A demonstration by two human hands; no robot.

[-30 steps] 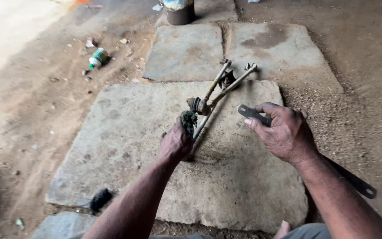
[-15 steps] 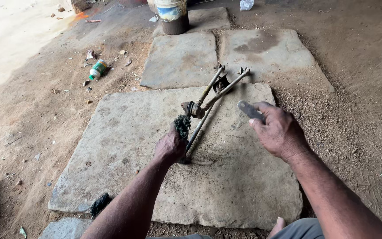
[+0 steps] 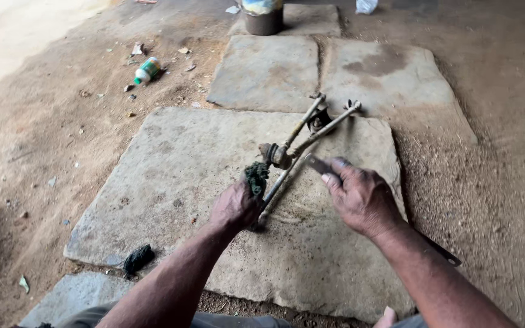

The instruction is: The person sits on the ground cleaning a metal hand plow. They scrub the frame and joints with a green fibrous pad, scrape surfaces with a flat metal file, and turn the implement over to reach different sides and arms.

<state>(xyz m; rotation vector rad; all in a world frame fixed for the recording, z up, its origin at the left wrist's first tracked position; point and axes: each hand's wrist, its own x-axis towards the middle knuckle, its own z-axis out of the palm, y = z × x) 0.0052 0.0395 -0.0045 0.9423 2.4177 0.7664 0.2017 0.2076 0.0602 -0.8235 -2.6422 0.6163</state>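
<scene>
Hands over a large stone slab (image 3: 171,176) at frame centre: left hand (image 3: 235,206) closed around a dark green rag (image 3: 255,176), pressed to the jointed rod linkage (image 3: 296,152) lying on the slab; right hand (image 3: 363,200) clamped on a flat dark tool (image 3: 318,164), its tip now touching the rods, closer than half a second earlier. Bottle (image 3: 147,70) upper left; black scrap (image 3: 138,258) lower left.

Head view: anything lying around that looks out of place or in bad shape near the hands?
The metal rod linkage on the stone slab looks rusty and grimy. A dark rag lies loose at the slab's near-left edge, and a small bottle lies tipped over in the dirt, far left. Nothing looks spilled.
</scene>
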